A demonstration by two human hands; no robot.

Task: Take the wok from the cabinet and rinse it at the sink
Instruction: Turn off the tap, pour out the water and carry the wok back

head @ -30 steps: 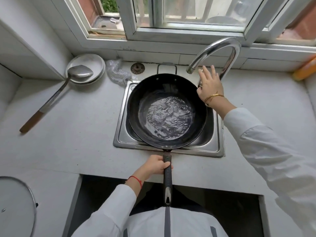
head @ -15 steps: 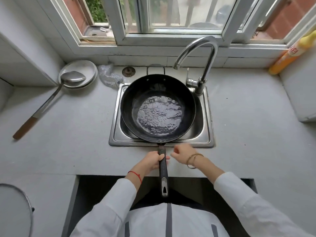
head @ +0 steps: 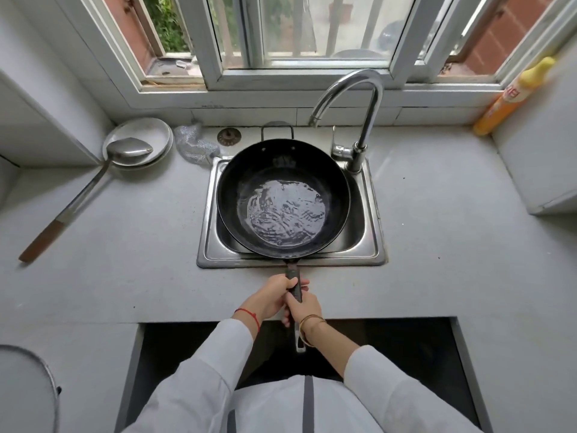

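Observation:
The black wok [head: 282, 179] sits over the steel sink [head: 371, 245], with a rippling pool of water in its bottom. Its long dark handle [head: 295, 285] points toward me over the counter edge. My left hand [head: 270, 296] grips the handle from the left, close to the sink rim. My right hand [head: 304, 309] grips the same handle just behind it, from the right. The curved chrome faucet [head: 359, 98] stands at the sink's back right, its spout above the wok's far rim; no water stream shows.
A steel ladle [head: 103, 170] with a wooden grip lies on a stack of white plates [head: 146, 132] at the back left. A steel scouring pad [head: 195, 143] and a drain plug [head: 229, 136] lie behind the sink. A yellow bottle [head: 512, 95] leans at the back right. A glass lid [head: 28, 389] is at the lower left.
My right hand left the faucet, came down to the front of the sink and took hold of the wok handle behind my left hand. The water in the wok keeps rippling.

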